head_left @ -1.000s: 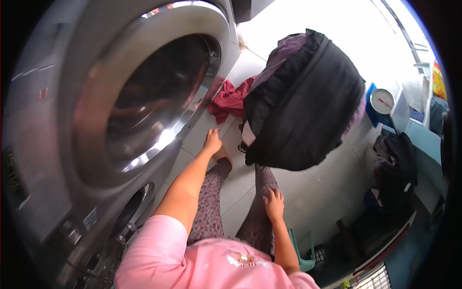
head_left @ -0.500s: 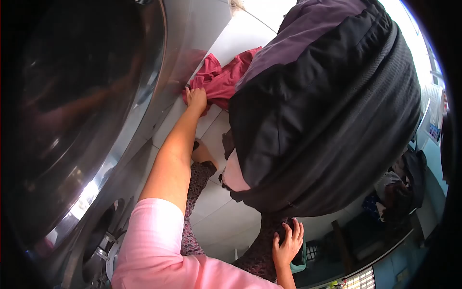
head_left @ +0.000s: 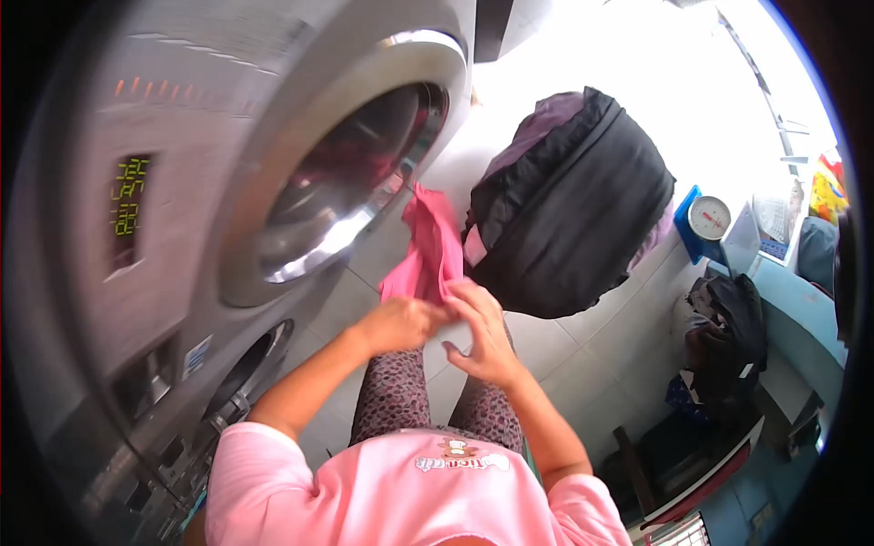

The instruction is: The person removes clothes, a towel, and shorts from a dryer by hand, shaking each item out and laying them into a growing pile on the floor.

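Observation:
A pink garment point(head_left: 431, 244) hangs in front of my body, between the round machine door and the big dark bundle. My left hand point(head_left: 401, 325) is closed on its lower edge, a little smeared by motion. My right hand point(head_left: 485, 335) meets the cloth's lower right edge with its fingertips; the thumb stands apart from the fingers. The large bundle point(head_left: 574, 209), wrapped in black cloth with purple fabric showing, stands on the floor just beyond my right hand.
On the left stands a front-loading machine with a round glass door point(head_left: 350, 187) and a lit display point(head_left: 130, 209). A dial scale point(head_left: 709, 218) is at the right. Dark clothes point(head_left: 724, 332) are piled below it, beside a light-blue ledge point(head_left: 797, 296). Pale tiles point(head_left: 583, 382) cover the floor.
My left hand has lifted the pink garment from the floor toward me. My right hand has come from beside my leg up to the cloth. The view has pulled back and up.

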`<control>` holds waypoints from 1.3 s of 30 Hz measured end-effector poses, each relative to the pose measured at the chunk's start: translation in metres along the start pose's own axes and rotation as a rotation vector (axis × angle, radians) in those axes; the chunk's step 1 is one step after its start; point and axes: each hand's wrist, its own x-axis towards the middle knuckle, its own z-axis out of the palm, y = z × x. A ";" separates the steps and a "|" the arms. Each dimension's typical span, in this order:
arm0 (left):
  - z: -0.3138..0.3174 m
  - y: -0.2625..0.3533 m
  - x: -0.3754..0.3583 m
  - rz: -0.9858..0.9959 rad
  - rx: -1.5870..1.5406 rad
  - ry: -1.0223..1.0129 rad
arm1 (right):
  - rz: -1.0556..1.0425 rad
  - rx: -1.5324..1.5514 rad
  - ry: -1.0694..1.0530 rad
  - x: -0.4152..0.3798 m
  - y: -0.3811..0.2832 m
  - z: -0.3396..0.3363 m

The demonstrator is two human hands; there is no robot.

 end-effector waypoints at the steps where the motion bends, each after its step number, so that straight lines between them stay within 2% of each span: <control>1: -0.021 0.034 -0.017 0.043 0.081 -0.006 | -0.023 0.104 -0.194 0.013 -0.014 -0.009; 2: -0.045 0.068 -0.035 0.015 0.132 -0.042 | -0.034 0.207 -0.397 0.016 -0.031 -0.016; 4: -0.086 0.122 -0.068 0.066 0.086 0.033 | -0.108 0.252 -0.398 0.012 -0.062 -0.029; 6: -0.118 0.159 -0.099 0.126 0.025 0.163 | -0.085 0.155 -0.624 0.009 -0.092 -0.055; 7: -0.135 0.174 -0.115 0.144 0.068 0.240 | -0.107 0.109 -0.613 0.005 -0.104 -0.067; 10: -0.177 0.204 -0.160 0.221 0.210 0.503 | -0.118 -0.077 -0.461 -0.024 -0.127 -0.107; 12: -0.193 0.219 -0.164 0.382 0.157 0.766 | 0.074 -0.195 -0.369 -0.046 -0.131 -0.137; 13: -0.198 0.222 -0.156 0.353 0.158 0.805 | 0.211 -0.251 -0.272 -0.056 -0.132 -0.156; 14: -0.205 0.223 -0.142 0.313 0.158 0.843 | 0.125 -0.341 -0.230 -0.059 -0.116 -0.178; 16: -0.213 0.233 -0.089 0.259 0.155 0.737 | 0.431 -0.205 0.038 -0.073 -0.115 -0.225; 17: -0.218 0.231 -0.058 0.291 0.242 0.718 | 0.421 -0.168 0.167 -0.078 -0.101 -0.251; 18: -0.223 0.227 -0.025 0.289 0.228 0.702 | 0.362 -0.322 0.273 -0.079 -0.090 -0.280; 19: -0.231 0.224 0.008 0.324 0.190 0.695 | 0.416 -0.564 0.332 -0.077 -0.089 -0.310; 20: -0.240 0.231 0.035 0.345 0.179 0.684 | 0.377 -0.616 0.393 -0.075 -0.086 -0.341; 22: -0.265 0.236 0.084 0.445 0.244 0.805 | 0.365 -0.810 0.597 -0.070 -0.087 -0.397; 23: -0.281 0.243 0.103 0.434 0.360 0.893 | 0.232 -0.942 0.681 -0.070 -0.099 -0.419; 24: -0.298 0.250 0.118 0.514 0.433 0.959 | 0.117 -1.036 0.706 -0.071 -0.103 -0.447; 25: -0.311 0.262 0.129 0.538 0.465 0.995 | 0.056 -0.938 0.762 -0.073 -0.116 -0.465; 26: -0.323 0.272 0.137 0.566 0.516 1.026 | -0.046 -1.028 0.798 -0.073 -0.124 -0.482; 28: -0.331 0.291 0.148 0.630 0.459 1.062 | -0.082 -1.093 0.939 -0.078 -0.142 -0.501; 30: -0.329 0.308 0.147 0.639 0.461 1.071 | -0.275 -1.164 0.962 -0.090 -0.160 -0.505; 33: -0.307 0.311 0.138 0.647 0.515 1.065 | -0.168 -0.982 1.065 -0.118 -0.148 -0.499; 37: -0.245 0.290 0.104 0.487 0.570 0.947 | -0.157 -0.969 0.908 -0.162 -0.136 -0.438; 39: -0.209 0.260 0.089 0.362 0.499 0.864 | -0.066 -0.927 0.843 -0.183 -0.112 -0.403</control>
